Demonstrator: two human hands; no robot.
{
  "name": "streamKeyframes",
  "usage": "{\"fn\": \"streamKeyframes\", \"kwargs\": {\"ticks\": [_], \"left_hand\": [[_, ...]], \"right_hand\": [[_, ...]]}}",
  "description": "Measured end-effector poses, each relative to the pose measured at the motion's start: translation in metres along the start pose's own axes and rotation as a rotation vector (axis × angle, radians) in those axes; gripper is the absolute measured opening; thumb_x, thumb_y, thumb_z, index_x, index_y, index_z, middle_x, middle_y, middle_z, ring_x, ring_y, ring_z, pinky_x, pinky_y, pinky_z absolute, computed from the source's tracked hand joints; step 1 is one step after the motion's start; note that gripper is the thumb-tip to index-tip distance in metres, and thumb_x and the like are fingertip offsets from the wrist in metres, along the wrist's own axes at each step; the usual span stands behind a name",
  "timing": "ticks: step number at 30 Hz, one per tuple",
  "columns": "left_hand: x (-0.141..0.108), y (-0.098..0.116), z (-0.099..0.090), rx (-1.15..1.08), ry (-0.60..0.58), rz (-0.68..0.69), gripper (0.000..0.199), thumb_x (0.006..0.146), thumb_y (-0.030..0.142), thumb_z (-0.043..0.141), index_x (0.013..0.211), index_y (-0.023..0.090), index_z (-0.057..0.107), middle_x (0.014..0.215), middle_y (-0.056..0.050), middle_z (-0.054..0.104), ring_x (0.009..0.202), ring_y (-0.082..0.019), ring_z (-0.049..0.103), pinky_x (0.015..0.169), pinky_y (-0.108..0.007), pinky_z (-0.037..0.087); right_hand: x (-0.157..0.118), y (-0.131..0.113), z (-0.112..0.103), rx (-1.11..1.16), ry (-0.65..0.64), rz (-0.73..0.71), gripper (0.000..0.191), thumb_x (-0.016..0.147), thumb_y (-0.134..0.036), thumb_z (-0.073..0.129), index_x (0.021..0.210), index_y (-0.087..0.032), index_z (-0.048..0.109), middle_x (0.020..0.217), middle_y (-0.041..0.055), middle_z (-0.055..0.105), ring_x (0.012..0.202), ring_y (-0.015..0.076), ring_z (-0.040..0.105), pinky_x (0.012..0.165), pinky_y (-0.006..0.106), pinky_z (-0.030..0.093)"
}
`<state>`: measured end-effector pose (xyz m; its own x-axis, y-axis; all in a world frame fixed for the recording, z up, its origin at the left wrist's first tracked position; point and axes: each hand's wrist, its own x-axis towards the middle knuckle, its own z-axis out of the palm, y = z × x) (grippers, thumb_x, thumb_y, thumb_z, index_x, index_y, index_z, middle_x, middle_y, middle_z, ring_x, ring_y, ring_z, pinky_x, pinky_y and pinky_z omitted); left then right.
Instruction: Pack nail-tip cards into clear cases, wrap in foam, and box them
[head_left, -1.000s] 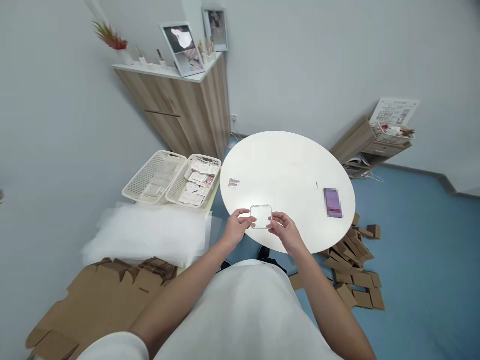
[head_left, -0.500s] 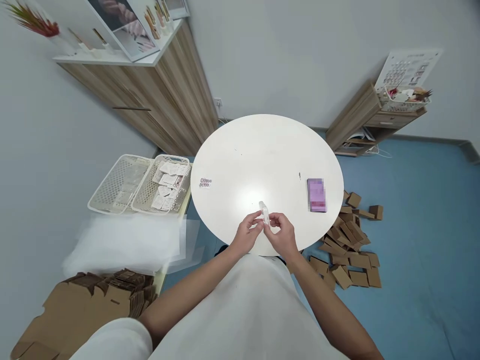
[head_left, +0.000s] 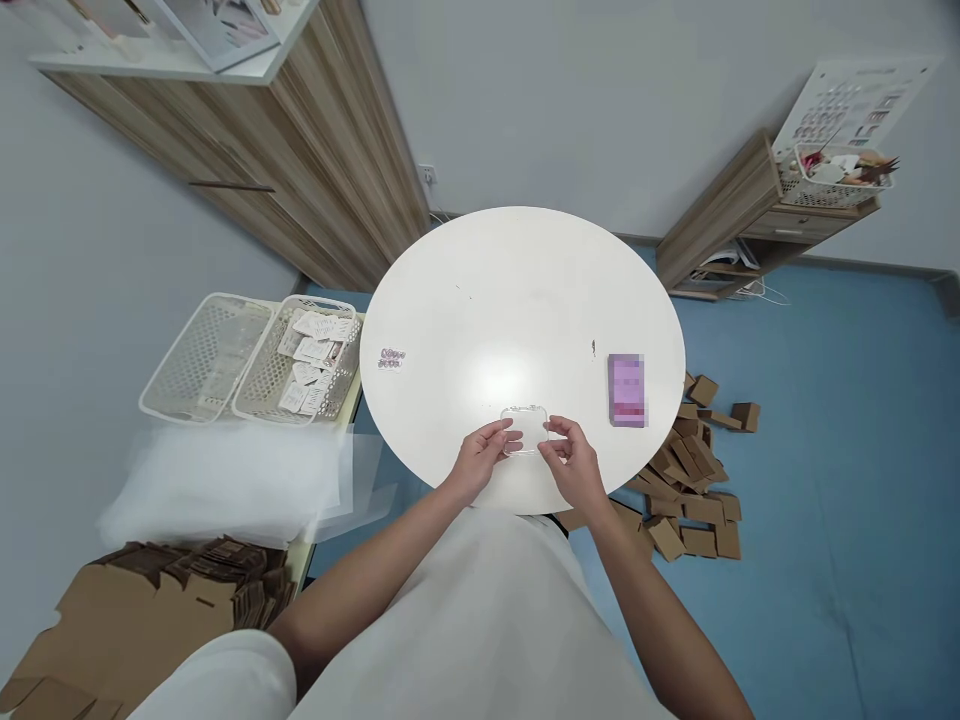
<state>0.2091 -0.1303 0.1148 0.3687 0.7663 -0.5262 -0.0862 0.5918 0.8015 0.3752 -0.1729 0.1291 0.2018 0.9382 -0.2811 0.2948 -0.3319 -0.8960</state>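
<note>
Over the near edge of the round white table, a clear, flat, rectangular plastic case is held level between both hands. My left hand grips its left end, and the fingers show through the clear plastic. At the right end, my right hand pinches it between thumb and fingers. To the right on the table lies a purple box. A small sheet of pinkish nail-like pieces rests near the table's left edge.
Left of the table stand a white basket of printed cards, another white basket, clear plastic sheets and flattened cardboard. Small brown boxes lie on the floor at right. Wooden cabinets stand behind.
The clear case has turned from narrow and upright to wide and flat between my hands, which are now farther apart. The camera view has shifted slightly.
</note>
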Motion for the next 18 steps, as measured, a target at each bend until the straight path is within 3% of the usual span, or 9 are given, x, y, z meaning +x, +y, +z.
{"fn": "streamKeyframes", "kwargs": {"ticks": [4,8,12,18], "left_hand": [[-0.002,0.002,-0.012,0.125,-0.092,0.026,0.063,0.077,0.041,0.056,0.132,0.019,0.032,0.109,-0.015,0.060,0.092,-0.019,0.060,0.087,-0.039,0.041],[-0.009,0.013,-0.030,0.407,-0.186,0.197,0.102,0.057,0.031,0.075,0.138,0.029,0.012,0.109,-0.009,0.057,0.087,-0.017,0.059,0.083,-0.037,0.043],[-0.011,0.026,-0.048,0.609,-0.293,0.316,0.088,0.059,0.028,0.073,0.134,0.029,0.027,0.091,-0.002,0.058,0.074,-0.012,0.056,0.080,-0.033,0.044],[-0.016,0.027,-0.070,0.640,-0.376,0.362,0.078,0.061,0.028,0.072,0.130,0.028,0.036,0.085,-0.001,0.057,0.071,-0.012,0.054,0.077,-0.030,0.044]], "right_hand": [[-0.001,0.000,0.006,0.045,-0.008,0.096,0.043,0.074,-0.036,0.054,0.114,-0.024,0.042,0.108,0.0076,0.056,0.073,0.0152,0.058,0.071,0.035,0.046],[-0.014,-0.008,0.020,0.039,0.058,0.114,0.044,0.074,-0.038,0.053,0.113,-0.023,0.041,0.107,0.0075,0.056,0.067,0.0137,0.057,0.067,0.034,0.046],[-0.031,-0.016,0.034,-0.008,0.067,0.047,0.042,0.075,-0.037,0.052,0.113,-0.024,0.043,0.119,0.0094,0.050,0.067,0.0139,0.057,0.066,0.034,0.047],[-0.049,-0.022,0.047,-0.099,-0.034,-0.138,0.047,0.072,-0.031,0.057,0.117,-0.032,0.044,0.144,0.0048,0.020,0.070,0.0121,0.056,0.076,0.040,0.048]]}}
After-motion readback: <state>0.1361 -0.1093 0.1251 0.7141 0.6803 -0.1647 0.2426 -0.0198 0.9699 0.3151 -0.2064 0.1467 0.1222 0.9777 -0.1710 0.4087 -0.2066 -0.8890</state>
